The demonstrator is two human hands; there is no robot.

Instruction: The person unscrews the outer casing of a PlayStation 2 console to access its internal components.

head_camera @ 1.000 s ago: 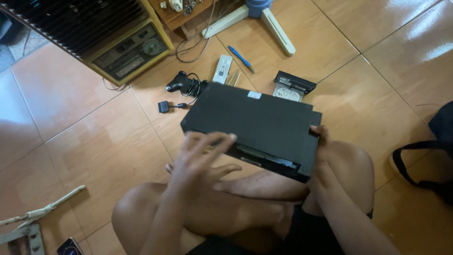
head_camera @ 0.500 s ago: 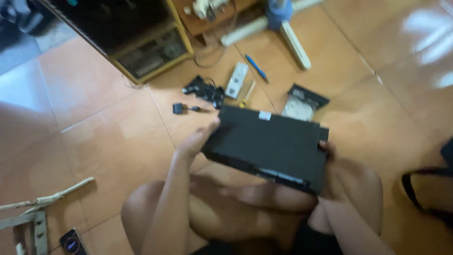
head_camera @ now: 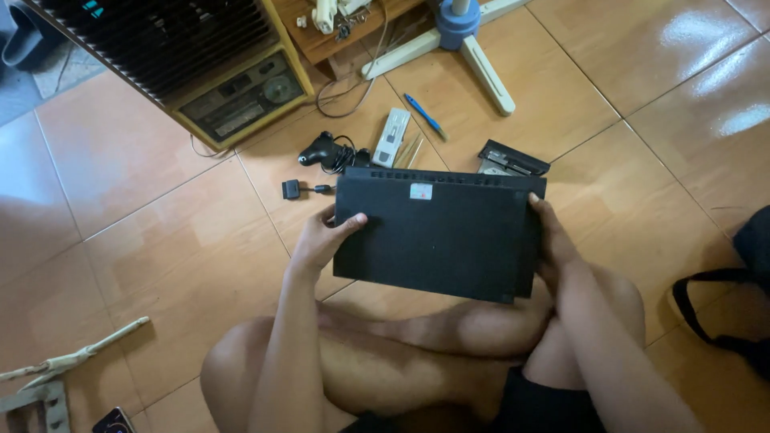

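I hold a flat black console box (head_camera: 437, 232) over my crossed legs (head_camera: 417, 353), its broad face turned up toward me. My left hand (head_camera: 321, 236) grips its left edge, thumb laid on top and fingers wrapped underneath. My right hand (head_camera: 549, 240) clasps the right edge the same way, fingers curled around the side. A small pale sticker (head_camera: 420, 191) sits near the far edge of the box. On the tiled floor (head_camera: 160, 240) just beyond it lie a black cable with adapter (head_camera: 325, 156), a white remote (head_camera: 391, 138), a blue pen (head_camera: 423, 116) and a black disc tray part (head_camera: 513, 158). Farther left stands a wooden speaker cabinet (head_camera: 216, 72); the white base of a fan (head_camera: 461, 36) stands at the far side. A dark bag strap (head_camera: 714, 313) lies at my right.
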